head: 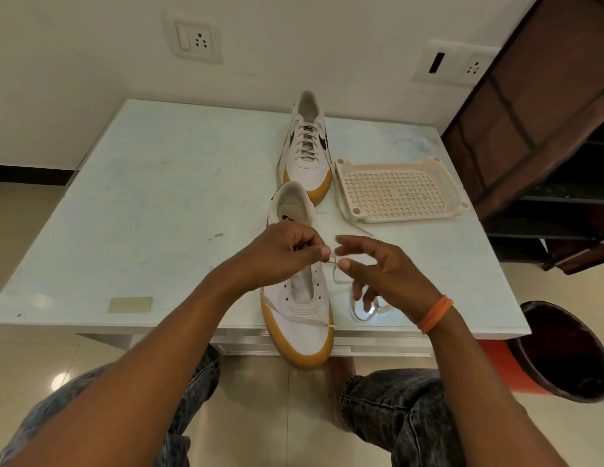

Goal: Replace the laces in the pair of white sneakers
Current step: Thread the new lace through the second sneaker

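The near sneaker (299, 318) has a matt white cloth-like upper and a smooth tan rubbery sole; the far sneaker (307, 150) beyond it looks the same. The lace (341, 281) beside the near sneaker is flat woven cloth. Right of the far sneaker, the perforated tray (400, 190) is matt cream plastic. The tabletop (159, 197) is smooth, faintly glossy, scuffed.

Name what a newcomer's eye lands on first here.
The two hands at centre: the left hand and right hand pinch a white lace over the near sneaker, whose toe overhangs the table edge. Behind it stands the laced far sneaker, a tray at its right.
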A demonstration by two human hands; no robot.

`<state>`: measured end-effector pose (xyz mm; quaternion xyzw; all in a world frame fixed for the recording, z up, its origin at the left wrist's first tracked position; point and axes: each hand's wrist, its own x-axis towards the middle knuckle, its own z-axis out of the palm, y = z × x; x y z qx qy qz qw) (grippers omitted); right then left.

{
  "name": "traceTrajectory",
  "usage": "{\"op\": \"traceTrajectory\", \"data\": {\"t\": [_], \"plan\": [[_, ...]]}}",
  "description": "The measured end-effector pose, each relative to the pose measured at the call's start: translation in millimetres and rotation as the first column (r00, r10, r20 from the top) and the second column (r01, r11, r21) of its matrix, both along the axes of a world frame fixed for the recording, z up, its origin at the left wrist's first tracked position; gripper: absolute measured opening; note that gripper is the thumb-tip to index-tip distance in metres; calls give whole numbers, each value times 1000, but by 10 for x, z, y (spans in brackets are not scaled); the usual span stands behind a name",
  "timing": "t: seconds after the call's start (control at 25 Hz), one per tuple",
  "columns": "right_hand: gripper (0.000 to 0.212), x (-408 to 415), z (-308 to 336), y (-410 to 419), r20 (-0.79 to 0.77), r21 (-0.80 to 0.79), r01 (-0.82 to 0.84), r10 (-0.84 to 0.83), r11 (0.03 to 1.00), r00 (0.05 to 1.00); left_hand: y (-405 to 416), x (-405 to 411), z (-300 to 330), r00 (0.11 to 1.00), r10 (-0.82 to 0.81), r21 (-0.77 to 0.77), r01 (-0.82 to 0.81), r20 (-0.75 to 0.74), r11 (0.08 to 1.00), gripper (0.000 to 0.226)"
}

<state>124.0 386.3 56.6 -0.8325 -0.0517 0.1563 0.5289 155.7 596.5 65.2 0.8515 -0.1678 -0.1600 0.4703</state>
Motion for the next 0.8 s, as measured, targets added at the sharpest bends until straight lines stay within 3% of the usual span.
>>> {"op": "traceTrajectory", "data": {"t": [0.04, 0.12, 0.24, 0.36, 0.44, 0.48, 0.56, 0.6, 0.68, 0.8], "plan": [[33, -13, 15, 138, 31, 61, -56, 54, 997, 998, -21, -9, -3, 1000, -11, -3, 11, 11, 1000, 15], [19, 12, -48, 189, 140, -54, -51, 58, 997, 988, -5, 8, 13, 1000, -25, 4, 25, 5, 1000, 15], [22, 126, -136, -192, 151, -240, 167, -133, 956, 980, 147, 62, 51, 1000, 13, 57, -11, -26, 998, 16], [32, 160, -209, -575, 126, -439, 349, -329, 828, 936, 251, 100, 43, 999, -10, 132, 16, -52, 991, 17], [17, 128, -248, -547, 111, -497, 336, -325, 800, 939, 231, 89, 20, 998, 2, 149, 8, -67, 989, 17], [25, 82, -215, -444, 166, -524, 295, -244, 799, 956, 198, 67, 24, 998, 4, 145, 6, -70, 989, 17], [52, 2, -166, -180, 295, -431, 160, -29, 888, 955, 119, 10, 46, 996, -30, 124, 40, -80, 991, 17], [52, -53, -93, 3, 315, -289, 81, 15, 954, 949, 78, -14, 56, 994, -54, 100, 64, -99, 993, 17], [45, -135, -50, 278, 386, -159, -36, 96, 987, 918, 53, -43, 68, 984, -75, 43, 83, -161, 996, 18], [33, -88, -189, 256, 486, -146, 59, 19, 987, 874, 153, -22, 91, 980, -33, -5, 33, -198, 999, 15]]}}
